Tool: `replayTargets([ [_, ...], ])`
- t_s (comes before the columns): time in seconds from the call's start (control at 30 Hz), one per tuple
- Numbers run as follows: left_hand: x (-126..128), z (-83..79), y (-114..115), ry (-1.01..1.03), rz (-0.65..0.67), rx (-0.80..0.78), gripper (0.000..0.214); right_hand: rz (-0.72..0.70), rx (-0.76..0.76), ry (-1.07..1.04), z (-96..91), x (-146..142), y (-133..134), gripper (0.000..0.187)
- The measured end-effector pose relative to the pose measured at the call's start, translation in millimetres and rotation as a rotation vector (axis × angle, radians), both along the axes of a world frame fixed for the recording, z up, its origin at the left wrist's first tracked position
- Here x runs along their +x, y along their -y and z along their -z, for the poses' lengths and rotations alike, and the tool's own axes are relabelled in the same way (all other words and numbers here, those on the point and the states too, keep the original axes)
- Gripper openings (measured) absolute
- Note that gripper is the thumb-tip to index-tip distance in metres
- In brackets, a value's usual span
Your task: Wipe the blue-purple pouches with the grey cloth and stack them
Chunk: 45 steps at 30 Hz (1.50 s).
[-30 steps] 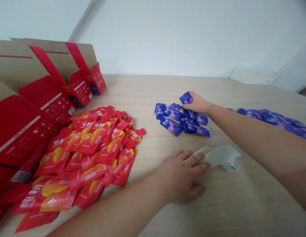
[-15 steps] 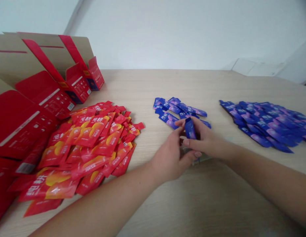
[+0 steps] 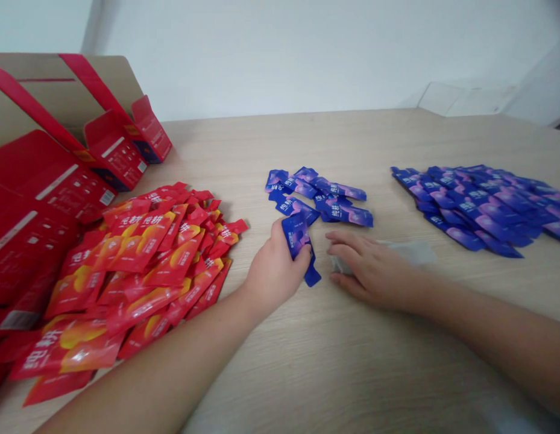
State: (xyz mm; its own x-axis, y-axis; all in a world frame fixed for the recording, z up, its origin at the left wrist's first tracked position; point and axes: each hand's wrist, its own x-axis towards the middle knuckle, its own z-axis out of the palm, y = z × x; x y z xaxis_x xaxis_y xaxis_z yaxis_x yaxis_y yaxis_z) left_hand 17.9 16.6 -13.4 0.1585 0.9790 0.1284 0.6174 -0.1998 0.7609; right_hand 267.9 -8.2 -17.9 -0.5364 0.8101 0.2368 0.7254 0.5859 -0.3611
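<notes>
My left hand (image 3: 275, 268) is closed around blue sachets (image 3: 295, 234) with purple print. One end sticks up above my thumb and another pokes out below it, so more than one sachet seems held. To the right, my right hand (image 3: 370, 271) lies low over a translucent plastic bag (image 3: 413, 252), its fingers stretched and slightly apart. The bag is partly hidden under the palm. Just beyond both hands lies a small loose group of blue sachets (image 3: 340, 188), several overlapping at different angles.
A large heap of red and orange sachets (image 3: 148, 265) covers the left side. Behind it stand open red boxes (image 3: 110, 147) in a row. A bigger pile of blue sachets (image 3: 481, 208) lies at the right. A white wall (image 3: 280, 54) bounds the table (image 3: 234, 144) at the back.
My hands were together around a blue sachet and have moved apart. My left hand has gone left with the sachets; the right has let go and spread over the plastic bag.
</notes>
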Motion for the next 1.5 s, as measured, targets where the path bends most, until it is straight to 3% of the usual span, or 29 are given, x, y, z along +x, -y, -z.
replayTargets([
  [0.13,-4,-2.1,1,-0.013,0.102,0.056,0.034,-0.049,0.158,0.229,-4.4,9,-4,0.059],
  [0.2,-7,-6.1,-1,0.002,0.190,0.063,0.029,-0.074,0.170,0.319,-11.2,17,-4,0.071],
  [0.3,-10,-14.5,-3,-0.085,0.350,0.051,0.029,-0.005,0.150,0.403,-17.4,32,-2,0.082],
  [0.47,-7,-18.8,3,-0.556,0.418,0.258,0.050,0.007,0.063,0.377,-18.8,52,-1,0.069],
  [0.57,-5,-14.9,8,-0.670,0.361,0.286,0.065,-0.027,0.039,0.351,-21.3,53,-7,0.060],
  [0.7,-6,-12.6,7,-0.690,0.310,0.266,0.063,-0.052,0.002,0.320,-22.3,44,-17,0.043],
  [0.83,-9,-11.1,0,-0.736,0.250,0.292,0.067,-0.038,0.048,0.270,-15.2,37,-27,0.040],
  [0.9,-11,-8.9,-3,-0.714,0.288,0.302,0.065,-0.027,0.062,0.264,-11.4,35,-30,0.040],
  [1.03,-14,-5.5,-4,-0.620,0.541,0.314,0.059,-0.020,0.055,0.275,-8.6,34,-31,0.038],
  [1.1,-13,-5.9,-2,-0.589,0.623,0.298,0.066,-0.017,0.065,0.274,-8.3,34,-30,0.036],
  [1.2,-12,-7.4,1,-0.553,0.618,0.295,0.064,0.009,0.101,0.222,-6.0,34,-28,0.038],
  [1.33,-14,-7.5,1,-0.508,0.681,0.353,0.063,0.170,0.130,0.027,-0.4,34,-29,0.038],
  [1.4,-16,-6.9,1,-0.482,0.708,0.402,0.052,0.219,0.135,-0.031,0.9,33,-29,0.036],
  [1.5,-14,-7.2,2,-0.459,0.598,0.456,0.030,0.193,0.134,-0.030,-0.3,32,-29,0.033],
])
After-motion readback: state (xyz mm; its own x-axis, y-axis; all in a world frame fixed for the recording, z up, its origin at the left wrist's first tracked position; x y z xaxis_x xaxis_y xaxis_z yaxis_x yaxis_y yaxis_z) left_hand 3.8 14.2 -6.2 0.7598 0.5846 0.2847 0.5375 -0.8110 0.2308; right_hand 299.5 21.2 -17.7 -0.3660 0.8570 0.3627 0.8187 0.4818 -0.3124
